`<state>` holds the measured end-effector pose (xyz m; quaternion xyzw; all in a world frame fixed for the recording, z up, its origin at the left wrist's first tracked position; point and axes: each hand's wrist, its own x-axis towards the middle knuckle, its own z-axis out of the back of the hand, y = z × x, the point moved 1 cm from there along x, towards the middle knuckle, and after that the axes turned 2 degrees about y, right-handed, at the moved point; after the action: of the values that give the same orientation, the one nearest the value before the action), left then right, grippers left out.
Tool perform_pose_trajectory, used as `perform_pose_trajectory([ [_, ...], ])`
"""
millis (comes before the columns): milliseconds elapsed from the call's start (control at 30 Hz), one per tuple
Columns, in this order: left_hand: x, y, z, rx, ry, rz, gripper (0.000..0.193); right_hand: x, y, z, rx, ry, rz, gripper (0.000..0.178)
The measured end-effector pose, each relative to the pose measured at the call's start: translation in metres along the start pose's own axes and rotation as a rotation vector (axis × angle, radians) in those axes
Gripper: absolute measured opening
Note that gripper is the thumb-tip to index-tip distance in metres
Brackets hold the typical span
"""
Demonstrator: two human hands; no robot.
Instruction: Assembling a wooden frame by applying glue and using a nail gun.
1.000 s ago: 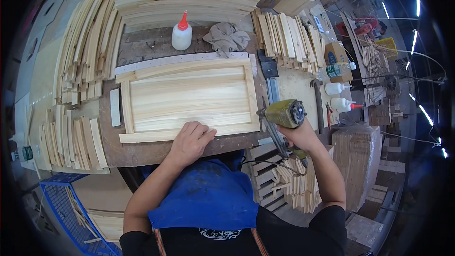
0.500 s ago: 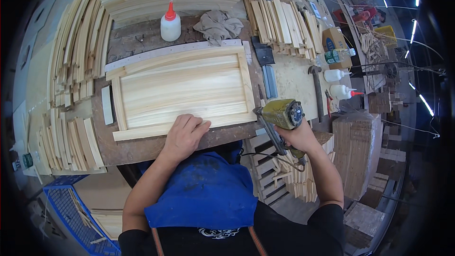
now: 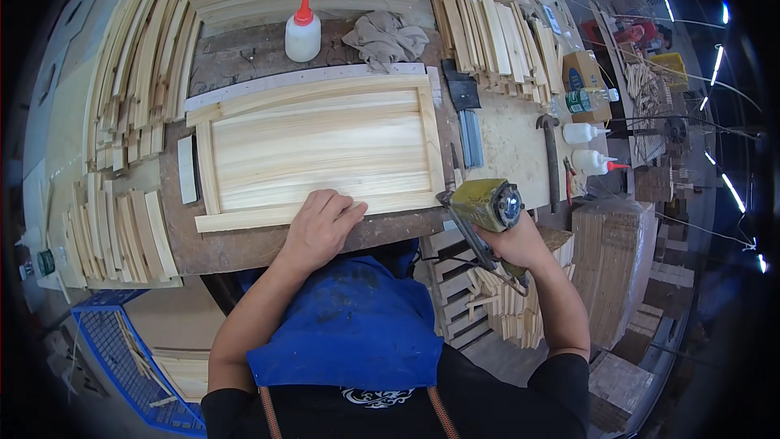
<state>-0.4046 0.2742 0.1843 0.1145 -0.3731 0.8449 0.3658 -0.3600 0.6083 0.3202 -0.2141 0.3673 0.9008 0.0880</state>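
A pale framed wooden panel (image 3: 317,146) lies flat on the workbench, its far rail against a whitish strip. My left hand (image 3: 321,228) bears on the near rail (image 3: 244,218), fingers curled over it and thumb to the right. My right hand (image 3: 520,240) is wrapped round the handle of an olive-green nail gun (image 3: 479,203). The gun's nose sits at the panel's near right corner; whether it touches the wood I cannot tell. Beyond the panel stand a white glue bottle (image 3: 303,36) with a red tip and a crumpled grey rag (image 3: 386,39).
Wooden strips lie stacked at the left (image 3: 142,73) and far right (image 3: 496,41). Grey nail strips (image 3: 470,138), a hammer (image 3: 550,158), pliers (image 3: 568,179) and glue bottles (image 3: 589,162) lie on the right. A blue mesh crate (image 3: 126,366) stands below the bench at left.
The view has shifted slightly, moving the bench things a little to the right. Both hands hold nearly the same places, with the nail gun still at the panel's near right corner.
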Motion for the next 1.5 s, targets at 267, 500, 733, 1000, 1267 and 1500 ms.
perform_pose_trajectory([
  [267, 0.003, 0.0, 0.001, 0.009, -0.016, -0.005, 0.029, 0.0, -0.006, 0.02, 0.177, -0.04, -0.203, 0.022],
  [500, -0.001, 0.001, 0.0, 0.032, -0.02, -0.008, 0.03, 0.058, -0.09, 0.05, -0.416, -0.472, -0.125, 0.047],
  [733, -0.003, 0.001, -0.003, 0.03, 0.02, -0.012, 0.029, 0.099, -0.116, 0.035, -0.489, -0.655, -0.132, 0.06],
  [1000, -0.006, 0.003, 0.0, 0.046, 0.065, -0.005, 0.03, 0.078, -0.057, -0.003, -0.505, -0.62, 0.231, 0.046],
  [1267, -0.011, 0.008, -0.003, 0.041, 0.072, -0.003, 0.03, 0.101, -0.014, -0.069, -0.316, -0.323, 0.263, 0.037],
  [1500, -0.007, 0.008, -0.016, 0.139, 0.036, -0.071, 0.024, 0.11, -0.038, -0.06, -0.122, -0.304, 0.141, 0.038],
])
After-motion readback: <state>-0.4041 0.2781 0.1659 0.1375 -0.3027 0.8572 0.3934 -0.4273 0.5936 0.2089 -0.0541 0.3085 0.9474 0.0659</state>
